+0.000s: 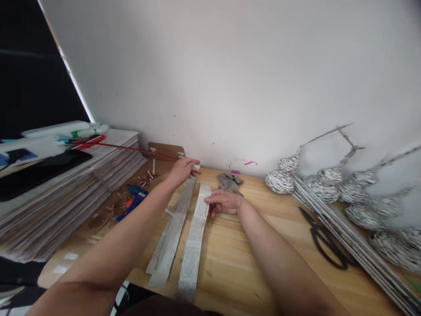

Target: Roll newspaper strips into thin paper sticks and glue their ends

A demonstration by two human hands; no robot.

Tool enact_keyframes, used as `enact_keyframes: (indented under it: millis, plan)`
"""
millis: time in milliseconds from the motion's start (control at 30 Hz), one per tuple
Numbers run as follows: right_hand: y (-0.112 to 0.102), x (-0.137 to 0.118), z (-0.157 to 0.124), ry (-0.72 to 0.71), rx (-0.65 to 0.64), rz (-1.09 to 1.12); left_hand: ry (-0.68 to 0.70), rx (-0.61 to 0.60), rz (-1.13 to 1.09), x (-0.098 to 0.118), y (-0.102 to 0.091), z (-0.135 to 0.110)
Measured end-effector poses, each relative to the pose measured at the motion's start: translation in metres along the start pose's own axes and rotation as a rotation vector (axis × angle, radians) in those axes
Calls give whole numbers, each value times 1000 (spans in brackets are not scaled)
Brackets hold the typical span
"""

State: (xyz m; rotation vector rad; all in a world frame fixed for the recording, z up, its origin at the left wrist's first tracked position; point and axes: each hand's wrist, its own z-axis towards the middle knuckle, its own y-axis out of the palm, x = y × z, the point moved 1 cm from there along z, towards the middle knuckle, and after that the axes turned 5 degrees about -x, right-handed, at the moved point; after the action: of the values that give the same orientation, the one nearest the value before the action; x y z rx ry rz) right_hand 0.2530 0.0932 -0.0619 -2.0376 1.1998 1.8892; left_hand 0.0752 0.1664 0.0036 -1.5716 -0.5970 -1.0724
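My left hand [183, 169] reaches to the far end of the table and pinches the tip of a thin red stick [131, 149] that runs back to the left. Under it lies a long strip of newspaper [174, 228] with more strips beneath. My right hand [224, 202] rests, fingers curled, on the upper edge of a second newspaper strip [194, 241] that lies along the wooden table [263, 245] toward me.
A tall stack of newspapers [66, 193] fills the left side, with a blue glue gun [133, 199] beside it. A grey crumpled cloth [230, 181] lies by the wall. Black scissors [325, 241], rolled paper sticks [348, 237] and woven paper ornaments [329, 177] sit at the right.
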Motion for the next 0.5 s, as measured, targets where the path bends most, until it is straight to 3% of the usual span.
enact_keyframes:
  millis: [167,267,400,433,500]
  plan:
    - [5,-2,0,-40,85,-97,-119,-115,-128,-18,4,-27]
    - [12,-4,1,-34,172,-279,-169,-213,-237,-21,12,-31]
    - [21,-9,3,-4,263,-577,-127,-194,-480,-23,23,-31]
    - [22,-11,2,-34,345,-643,-112,-173,-528,-24,24,-31]
    - [20,-17,-1,-166,654,-802,-102,-163,-635,-26,26,-31]
